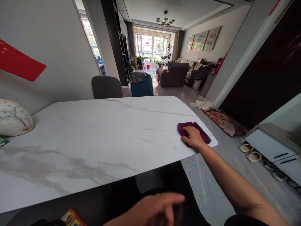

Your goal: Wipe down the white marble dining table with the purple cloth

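Observation:
A folded purple cloth [204, 135] lies on the white marble-patterned table [113, 125], close to its right end. On top of it is my right hand [193, 137], fingers bent over the fabric and pressing it to the tabletop. My left hand [162, 205] hangs in the air below the table's near edge, its index finger stretched out to the right and nothing in it. The other fingers of that hand point down and are partly blurred.
At the table's left stands a pale rounded vase [15, 117] with a branch pattern. A grey chair [107, 87] and a blue chair [142, 86] are along the far side. Colourful packaging [72, 218] lies below the near edge. Slippers [254, 156] sit on the floor at right.

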`<act>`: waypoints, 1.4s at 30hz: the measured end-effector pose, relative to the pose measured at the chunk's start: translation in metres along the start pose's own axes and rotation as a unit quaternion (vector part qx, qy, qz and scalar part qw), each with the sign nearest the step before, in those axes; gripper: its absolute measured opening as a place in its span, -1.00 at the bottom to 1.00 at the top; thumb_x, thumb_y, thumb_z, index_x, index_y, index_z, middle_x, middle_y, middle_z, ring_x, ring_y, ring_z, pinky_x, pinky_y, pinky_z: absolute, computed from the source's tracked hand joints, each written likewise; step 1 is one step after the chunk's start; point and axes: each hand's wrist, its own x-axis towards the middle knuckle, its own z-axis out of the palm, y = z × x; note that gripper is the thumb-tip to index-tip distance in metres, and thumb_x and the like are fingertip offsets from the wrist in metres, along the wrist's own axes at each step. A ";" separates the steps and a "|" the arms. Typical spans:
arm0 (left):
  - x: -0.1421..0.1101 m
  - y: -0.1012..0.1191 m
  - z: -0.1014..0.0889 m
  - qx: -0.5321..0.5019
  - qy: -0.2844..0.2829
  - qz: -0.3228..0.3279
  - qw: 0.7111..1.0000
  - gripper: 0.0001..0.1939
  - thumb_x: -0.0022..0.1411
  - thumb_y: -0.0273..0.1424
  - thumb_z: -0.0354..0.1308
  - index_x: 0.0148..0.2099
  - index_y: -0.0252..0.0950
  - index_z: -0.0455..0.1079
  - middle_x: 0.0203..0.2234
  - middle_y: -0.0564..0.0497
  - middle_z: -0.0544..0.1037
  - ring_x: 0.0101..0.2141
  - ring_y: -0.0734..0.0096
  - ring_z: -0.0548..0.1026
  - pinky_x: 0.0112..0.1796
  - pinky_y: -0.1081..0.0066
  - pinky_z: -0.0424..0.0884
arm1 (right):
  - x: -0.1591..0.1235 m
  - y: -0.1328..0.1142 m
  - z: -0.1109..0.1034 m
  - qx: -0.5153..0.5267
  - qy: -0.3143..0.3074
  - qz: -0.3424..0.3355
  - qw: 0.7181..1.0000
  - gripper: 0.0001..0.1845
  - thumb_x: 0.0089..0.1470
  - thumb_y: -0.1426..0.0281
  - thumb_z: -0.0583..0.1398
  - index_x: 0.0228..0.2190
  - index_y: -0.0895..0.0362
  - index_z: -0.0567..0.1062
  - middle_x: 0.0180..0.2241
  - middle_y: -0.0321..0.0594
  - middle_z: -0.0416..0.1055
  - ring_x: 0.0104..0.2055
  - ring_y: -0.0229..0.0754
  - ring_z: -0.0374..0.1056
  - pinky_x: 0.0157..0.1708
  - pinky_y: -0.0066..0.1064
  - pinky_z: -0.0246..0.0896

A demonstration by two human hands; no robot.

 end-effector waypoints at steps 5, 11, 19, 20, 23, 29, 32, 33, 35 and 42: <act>0.058 -0.020 -0.043 0.144 0.044 -0.057 0.987 -0.43 0.35 -0.34 0.12 0.37 -0.05 0.27 -0.15 -0.03 0.49 -0.21 0.35 0.44 -0.08 0.26 0.46 | 0.021 0.014 0.002 0.028 -0.024 -0.007 0.999 -0.48 0.12 0.29 0.16 0.12 0.10 0.43 0.07 -0.06 0.42 0.10 0.07 0.27 0.07 -0.15 0.06; 0.125 -0.040 -0.083 0.348 0.024 -0.076 0.934 -0.40 0.37 -0.35 0.02 0.42 -0.18 0.16 0.05 -0.14 0.45 0.04 0.15 0.40 0.14 0.05 0.38 | 0.055 0.031 0.010 0.052 -0.021 -0.026 0.998 -0.49 0.11 0.29 0.18 0.10 0.09 0.46 0.05 -0.06 0.42 0.08 0.07 0.26 0.04 -0.14 0.07; 0.224 -0.042 -0.098 0.514 -0.026 -0.131 0.848 -0.25 0.43 -0.17 0.03 0.53 -0.28 -0.05 0.45 -0.24 0.09 0.42 -0.04 0.01 0.36 -0.06 0.02 | 0.082 0.040 0.018 0.078 0.017 -0.046 0.996 -0.51 0.09 0.30 0.19 0.07 0.10 0.48 -0.01 -0.08 0.46 0.03 0.06 0.27 0.06 -0.12 0.06; 0.232 -0.043 -0.096 0.533 -0.032 -0.139 0.834 -0.23 0.44 -0.13 0.01 0.54 -0.30 -0.09 0.48 -0.24 0.00 0.44 -0.07 -0.05 0.37 -0.08 -0.03 | 0.082 0.042 0.019 0.083 0.022 -0.048 0.995 -0.51 0.09 0.31 0.19 0.07 0.10 0.48 -0.01 -0.08 0.46 0.03 0.05 0.27 0.05 -0.13 0.06; 0.247 -0.050 -0.090 0.586 -0.049 -0.139 0.796 -0.18 0.45 -0.02 -0.02 0.55 -0.33 -0.10 0.51 -0.24 -0.15 0.46 -0.12 -0.14 0.38 -0.14 -0.12 | 0.080 0.045 0.019 0.099 0.031 -0.052 0.993 -0.53 0.09 0.32 0.19 0.06 0.09 0.48 0.01 -0.07 0.47 0.04 0.05 0.27 0.06 -0.13 0.04; 0.245 -0.065 -0.095 0.617 -0.068 -0.114 0.775 -0.16 0.40 0.06 0.04 0.55 -0.16 -0.08 0.51 -0.10 -0.17 0.46 -0.15 -0.12 0.35 -0.24 -0.07 | 0.079 0.045 0.017 0.121 0.042 -0.063 0.990 -0.55 0.09 0.34 0.19 0.03 0.12 0.49 -0.02 -0.08 0.47 0.02 0.04 0.28 0.06 -0.13 0.03; 0.239 -0.066 -0.100 0.622 -0.061 -0.112 0.773 -0.17 0.37 0.09 0.08 0.54 -0.07 -0.03 0.51 -0.05 -0.18 0.47 -0.15 -0.15 0.36 -0.27 -0.11 | 0.078 0.043 0.016 0.124 0.046 -0.058 0.990 -0.55 0.07 0.35 0.19 0.02 0.14 0.50 -0.04 -0.09 0.47 0.00 0.03 0.28 0.03 -0.14 0.04; 0.237 -0.066 -0.101 0.625 -0.052 -0.114 0.771 -0.17 0.37 0.09 0.07 0.53 -0.07 -0.02 0.51 -0.05 -0.19 0.47 -0.14 -0.17 0.36 -0.27 -0.13 | 0.078 0.042 0.016 0.123 0.047 -0.055 0.990 -0.56 0.07 0.35 0.19 0.02 0.13 0.50 -0.05 -0.09 0.46 0.01 0.03 0.27 0.03 -0.14 0.04; 0.232 -0.066 -0.103 0.631 -0.026 -0.132 0.764 -0.18 0.39 0.08 0.05 0.54 -0.11 -0.02 0.51 -0.08 -0.21 0.47 -0.13 -0.20 0.37 -0.26 -0.15 | 0.078 0.042 0.018 0.117 0.049 -0.052 0.991 -0.55 0.08 0.34 0.19 0.02 0.13 0.49 -0.03 -0.09 0.46 0.02 0.03 0.27 0.05 -0.13 0.04; 0.222 -0.053 -0.112 0.629 0.000 -0.115 0.769 -0.29 0.45 -0.12 0.03 0.53 -0.16 -0.01 0.51 -0.12 -0.08 0.46 -0.08 -0.07 0.36 -0.18 -0.08 | 0.074 0.034 0.020 0.068 0.050 -0.036 0.996 -0.55 0.14 0.32 0.17 0.07 0.13 0.47 -0.05 -0.08 0.47 0.01 0.03 0.28 -0.02 -0.15 0.03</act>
